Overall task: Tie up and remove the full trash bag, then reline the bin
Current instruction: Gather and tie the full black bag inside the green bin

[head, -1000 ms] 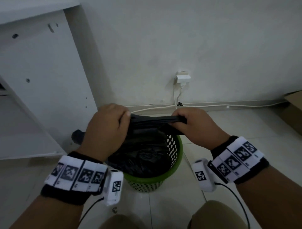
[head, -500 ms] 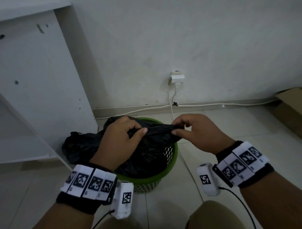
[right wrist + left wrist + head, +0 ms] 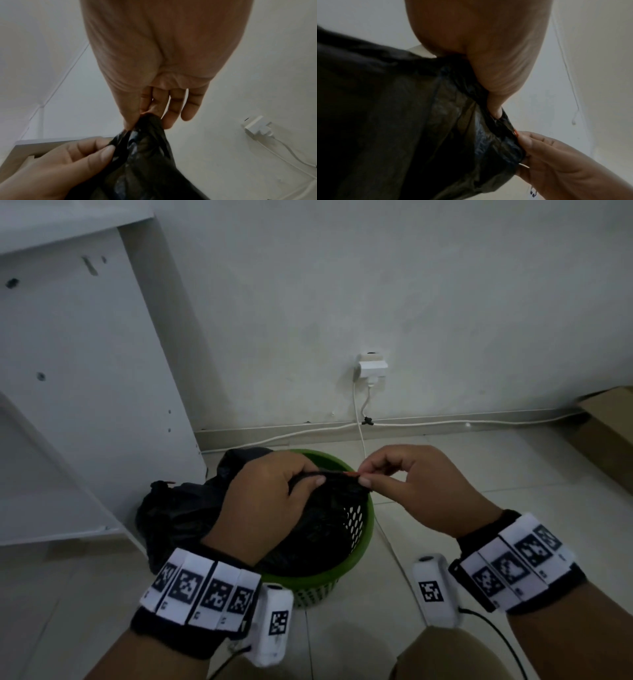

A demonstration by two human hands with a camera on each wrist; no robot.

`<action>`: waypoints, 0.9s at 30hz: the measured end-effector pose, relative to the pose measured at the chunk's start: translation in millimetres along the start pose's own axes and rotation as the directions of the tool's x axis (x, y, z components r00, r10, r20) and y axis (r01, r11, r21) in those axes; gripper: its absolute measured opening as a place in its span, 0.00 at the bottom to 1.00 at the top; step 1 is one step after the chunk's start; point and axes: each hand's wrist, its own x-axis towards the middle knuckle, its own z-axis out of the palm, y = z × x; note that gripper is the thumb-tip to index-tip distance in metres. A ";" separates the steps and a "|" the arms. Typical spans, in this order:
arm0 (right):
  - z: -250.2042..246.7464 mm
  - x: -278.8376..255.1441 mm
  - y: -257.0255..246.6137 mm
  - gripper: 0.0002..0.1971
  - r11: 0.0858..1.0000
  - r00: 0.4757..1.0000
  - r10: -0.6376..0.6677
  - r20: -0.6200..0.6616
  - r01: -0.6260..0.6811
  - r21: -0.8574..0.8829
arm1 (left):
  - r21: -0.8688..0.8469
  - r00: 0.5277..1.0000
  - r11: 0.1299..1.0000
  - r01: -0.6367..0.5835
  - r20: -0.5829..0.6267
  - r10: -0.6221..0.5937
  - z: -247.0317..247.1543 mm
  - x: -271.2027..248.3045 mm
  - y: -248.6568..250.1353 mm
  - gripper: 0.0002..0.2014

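A round green bin point(image 3: 363, 549) with a perforated wall stands on the tiled floor near the wall. A black trash bag point(image 3: 322, 529) point(image 3: 402, 121) point(image 3: 145, 162) hangs down into it, its top edge gathered above the rim. My left hand point(image 3: 274, 501) grips the bunched edge. My right hand point(image 3: 404, 487) pinches the same edge between thumb and forefinger, where a small red strip point(image 3: 352, 473) point(image 3: 515, 132) shows. A second, lumpy black bag point(image 3: 178, 515) lies on the floor left of the bin, against the cabinet.
A white cabinet panel point(image 3: 85, 371) rises at the left. A white charger point(image 3: 371, 368) sits in a wall socket behind the bin, its cables point(image 3: 479, 422) trailing along the skirting and down past the bin. A cardboard box point(image 3: 606, 433) lies at the right.
Both hands have drawn the bag's top edge closer together over the bin, and my right hand now pinches it with fingertips only. The view has tilted, showing the black bag on the floor.
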 end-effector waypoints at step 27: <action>52.2 14.8 -34.6 0.07 0.245 0.896 0.390 -0.215 0.124 0.961 | -0.291 0.959 0.943 0.161 0.274 -0.079 33.3 -10.9 -14.5 0.13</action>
